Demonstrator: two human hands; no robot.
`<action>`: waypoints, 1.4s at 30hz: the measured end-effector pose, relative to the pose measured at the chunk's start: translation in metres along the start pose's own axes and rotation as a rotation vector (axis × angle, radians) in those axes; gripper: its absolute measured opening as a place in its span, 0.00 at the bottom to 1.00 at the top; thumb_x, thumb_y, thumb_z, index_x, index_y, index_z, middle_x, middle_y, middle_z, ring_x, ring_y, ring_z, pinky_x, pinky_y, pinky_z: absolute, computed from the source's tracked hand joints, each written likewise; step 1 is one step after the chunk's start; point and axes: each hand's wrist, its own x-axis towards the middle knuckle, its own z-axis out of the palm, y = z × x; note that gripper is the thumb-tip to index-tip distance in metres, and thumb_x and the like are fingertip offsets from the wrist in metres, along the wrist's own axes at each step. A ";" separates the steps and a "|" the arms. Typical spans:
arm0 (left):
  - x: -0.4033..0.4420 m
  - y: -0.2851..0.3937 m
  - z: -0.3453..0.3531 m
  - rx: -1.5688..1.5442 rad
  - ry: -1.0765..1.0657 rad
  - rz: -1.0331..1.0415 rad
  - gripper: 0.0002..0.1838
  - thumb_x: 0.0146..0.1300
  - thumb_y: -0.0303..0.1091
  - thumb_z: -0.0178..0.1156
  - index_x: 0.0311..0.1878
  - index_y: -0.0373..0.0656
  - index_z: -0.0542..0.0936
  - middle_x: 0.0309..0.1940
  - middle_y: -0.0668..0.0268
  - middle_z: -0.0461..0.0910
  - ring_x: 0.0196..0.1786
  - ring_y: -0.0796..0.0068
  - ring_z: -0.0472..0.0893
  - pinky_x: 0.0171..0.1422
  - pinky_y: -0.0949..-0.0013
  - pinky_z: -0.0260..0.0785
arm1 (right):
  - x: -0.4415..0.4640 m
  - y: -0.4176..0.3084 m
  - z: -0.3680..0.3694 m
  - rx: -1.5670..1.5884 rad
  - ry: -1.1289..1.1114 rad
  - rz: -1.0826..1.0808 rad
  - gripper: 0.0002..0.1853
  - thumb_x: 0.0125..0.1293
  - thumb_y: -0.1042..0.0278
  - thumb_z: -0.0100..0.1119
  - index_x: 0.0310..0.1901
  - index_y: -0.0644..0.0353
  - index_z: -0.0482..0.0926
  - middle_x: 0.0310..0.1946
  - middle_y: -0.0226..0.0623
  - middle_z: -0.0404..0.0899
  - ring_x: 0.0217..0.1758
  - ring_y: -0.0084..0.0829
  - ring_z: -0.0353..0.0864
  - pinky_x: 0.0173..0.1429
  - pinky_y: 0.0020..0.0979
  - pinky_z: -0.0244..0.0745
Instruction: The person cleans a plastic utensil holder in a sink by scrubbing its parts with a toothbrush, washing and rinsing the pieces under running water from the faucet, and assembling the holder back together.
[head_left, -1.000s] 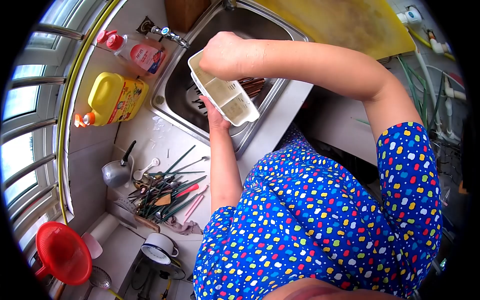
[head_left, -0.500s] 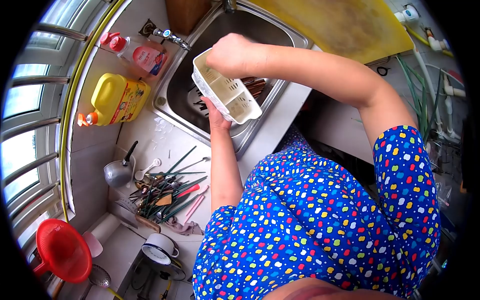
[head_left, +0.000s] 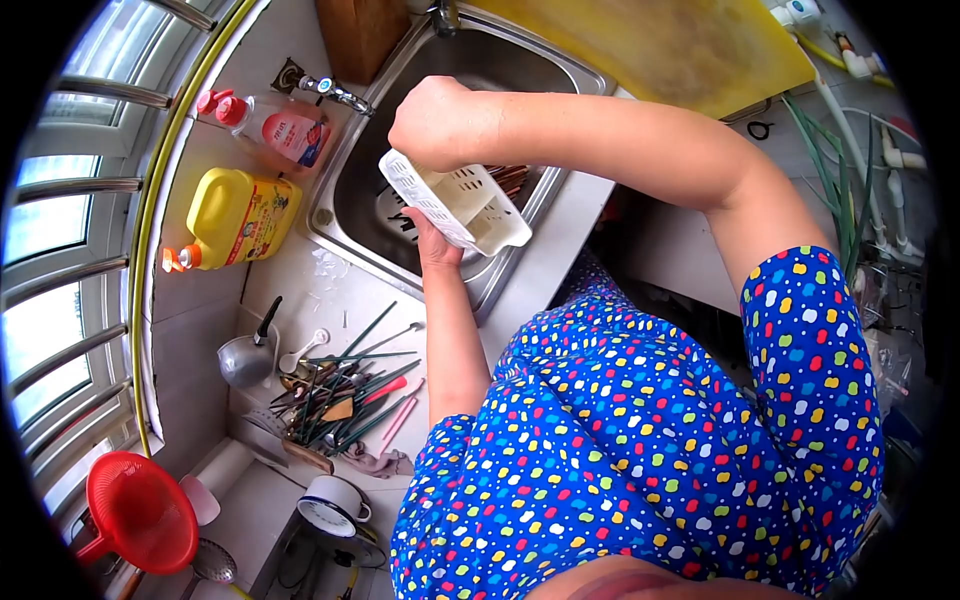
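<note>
Over the metal sink [head_left: 350, 225], my left hand [head_left: 436, 243] grips a white slotted caddy [head_left: 440, 205] from below, near its lower side. The caddy has divided compartments and is tilted. My right hand [head_left: 432, 122] is curled at the caddy's upper end, knuckles up; its fingertips and anything in them are hidden. Brown chopsticks [head_left: 512, 180] lie in the sink behind the caddy, and dark slender items show beside my left hand.
On the counter lie a pile of utensils [head_left: 340, 405], a small grey pot [head_left: 245, 360] and a white spoon [head_left: 303, 350]. A yellow jug [head_left: 235, 218] and clear bottle [head_left: 285, 132] stand by the tap [head_left: 340, 93]. A red strainer [head_left: 145, 512] is lower left; a yellow board [head_left: 680, 50] is beyond the sink.
The caddy has tilted further, showing more of its slotted outer side. My right hand has shifted slightly left and down along it, and the whole view has moved a little.
</note>
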 end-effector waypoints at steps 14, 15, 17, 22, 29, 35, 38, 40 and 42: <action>0.003 0.004 0.007 -0.145 -0.052 0.000 0.41 0.55 0.68 0.48 0.62 0.44 0.65 0.56 0.61 0.72 0.58 0.59 0.72 0.62 0.55 0.66 | -0.012 -0.008 -0.006 0.096 -0.119 0.003 0.11 0.49 0.66 0.60 0.37 0.55 0.84 0.34 0.35 0.83 0.40 0.35 0.83 0.39 0.37 0.77; -0.001 0.004 0.012 -0.229 -0.053 0.045 0.34 0.60 0.62 0.50 0.59 0.43 0.70 0.52 0.60 0.76 0.55 0.57 0.75 0.59 0.54 0.70 | -0.013 -0.009 -0.010 0.015 -0.150 -0.001 0.11 0.49 0.65 0.61 0.37 0.54 0.84 0.34 0.34 0.83 0.40 0.34 0.83 0.39 0.36 0.77; 0.003 0.001 0.006 -0.175 -0.055 0.051 0.40 0.55 0.68 0.50 0.60 0.44 0.69 0.52 0.61 0.76 0.56 0.58 0.74 0.61 0.54 0.68 | -0.012 -0.010 -0.013 0.002 -0.127 -0.001 0.09 0.48 0.66 0.59 0.31 0.55 0.84 0.29 0.36 0.83 0.36 0.34 0.84 0.36 0.35 0.78; 0.003 0.004 0.007 -0.171 -0.061 0.011 0.28 0.62 0.54 0.52 0.58 0.43 0.70 0.49 0.60 0.77 0.52 0.60 0.77 0.55 0.57 0.73 | -0.008 -0.017 0.004 0.111 -0.024 -0.024 0.08 0.46 0.67 0.59 0.30 0.56 0.83 0.28 0.38 0.83 0.35 0.36 0.84 0.36 0.37 0.78; 0.006 0.002 0.001 -0.090 -0.010 0.012 0.48 0.52 0.75 0.42 0.67 0.46 0.60 0.60 0.63 0.69 0.60 0.62 0.71 0.62 0.54 0.66 | -0.006 -0.007 0.007 0.008 0.074 -0.048 0.07 0.47 0.66 0.59 0.29 0.55 0.84 0.27 0.38 0.83 0.34 0.37 0.84 0.34 0.37 0.78; 0.000 0.005 0.003 -0.134 -0.038 -0.107 0.24 0.62 0.51 0.51 0.49 0.39 0.76 0.40 0.57 0.81 0.39 0.61 0.82 0.49 0.54 0.76 | -0.002 -0.019 0.007 -0.002 -0.028 -0.037 0.10 0.51 0.65 0.58 0.35 0.54 0.84 0.32 0.33 0.83 0.38 0.35 0.84 0.37 0.35 0.78; 0.001 0.005 0.005 -0.164 -0.072 -0.213 0.25 0.63 0.52 0.49 0.51 0.39 0.74 0.40 0.53 0.79 0.38 0.57 0.81 0.46 0.52 0.76 | 0.010 -0.005 0.012 -0.007 -0.015 -0.004 0.10 0.52 0.65 0.57 0.35 0.55 0.84 0.32 0.32 0.83 0.39 0.34 0.84 0.37 0.35 0.78; 0.003 0.003 -0.001 -0.186 -0.122 -0.244 0.25 0.63 0.52 0.48 0.52 0.40 0.74 0.40 0.53 0.79 0.38 0.56 0.81 0.45 0.52 0.76 | 0.015 -0.004 0.016 -0.016 -0.008 -0.007 0.10 0.53 0.66 0.57 0.36 0.55 0.84 0.33 0.33 0.83 0.39 0.34 0.83 0.38 0.36 0.78; 0.000 0.003 0.001 -0.168 -0.115 -0.260 0.24 0.64 0.51 0.46 0.51 0.39 0.74 0.37 0.52 0.79 0.36 0.56 0.80 0.44 0.51 0.76 | 0.017 -0.001 0.018 0.001 -0.043 -0.001 0.11 0.53 0.66 0.56 0.36 0.56 0.84 0.34 0.34 0.83 0.40 0.35 0.83 0.38 0.37 0.78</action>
